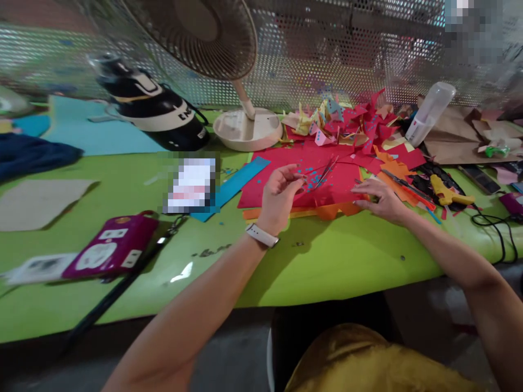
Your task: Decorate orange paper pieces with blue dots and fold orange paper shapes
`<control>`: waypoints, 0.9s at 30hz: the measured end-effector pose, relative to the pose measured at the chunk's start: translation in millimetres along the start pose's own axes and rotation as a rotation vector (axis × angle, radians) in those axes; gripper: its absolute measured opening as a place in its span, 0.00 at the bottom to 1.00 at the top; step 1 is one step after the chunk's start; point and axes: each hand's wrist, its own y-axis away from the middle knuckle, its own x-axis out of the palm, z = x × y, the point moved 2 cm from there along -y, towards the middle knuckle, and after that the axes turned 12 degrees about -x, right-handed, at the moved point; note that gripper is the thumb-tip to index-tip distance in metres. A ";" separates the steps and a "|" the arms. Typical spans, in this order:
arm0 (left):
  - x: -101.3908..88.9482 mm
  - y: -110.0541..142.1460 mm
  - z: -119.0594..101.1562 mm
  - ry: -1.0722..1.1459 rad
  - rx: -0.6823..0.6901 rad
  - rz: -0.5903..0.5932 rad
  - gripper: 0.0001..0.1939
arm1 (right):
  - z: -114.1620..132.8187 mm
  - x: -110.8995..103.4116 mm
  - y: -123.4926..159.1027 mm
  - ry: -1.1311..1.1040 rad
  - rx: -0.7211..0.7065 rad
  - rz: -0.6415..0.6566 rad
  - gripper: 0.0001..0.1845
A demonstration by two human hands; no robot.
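My left hand [281, 193] is over the left part of a stack of red paper sheets [257, 188], thumb and fingers drawn together. Whatever is between its fingertips is too small to make out. Small blue paper bits [312, 178] lie scattered on the red paper beside it, with thin metal tweezers [326, 173] among them. My right hand [379, 198] is at the right side of the stack, fingers stretched out and apart, close to an orange paper strip [339, 210] at the front edge.
Folded paper pieces [347, 122] are heaped behind the stack. Scissors [402, 185] and a yellow glue gun [447, 191] lie to the right. A fan [229, 136], a black bottle [163, 117], a blue strip [241, 182], a phone [192, 185] and a purple card holder [112, 242] are leftward.
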 end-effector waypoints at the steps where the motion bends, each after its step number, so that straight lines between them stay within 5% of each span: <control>1: 0.7 2.0 -0.4 -0.006 0.000 0.002 0.17 | 0.4 -1.8 0.3 0.021 0.003 -0.051 0.13; 7: -0.1 5.6 -0.9 0.000 -0.005 -0.003 0.15 | -3.4 -19.8 0.9 0.134 0.072 -0.337 0.12; 18: -1.0 5.7 -4.5 -0.160 0.112 0.010 0.14 | 20.9 -30.9 -7.6 0.193 -0.032 -0.325 0.11; 23: -2.0 -1.2 -0.3 -0.248 0.183 0.021 0.16 | 40.1 -83.5 -7.9 0.311 0.099 -0.178 0.10; 27: -2.1 -4.3 0.4 -0.398 0.179 0.092 0.17 | 43.1 -148.8 30.0 0.616 0.357 0.061 0.14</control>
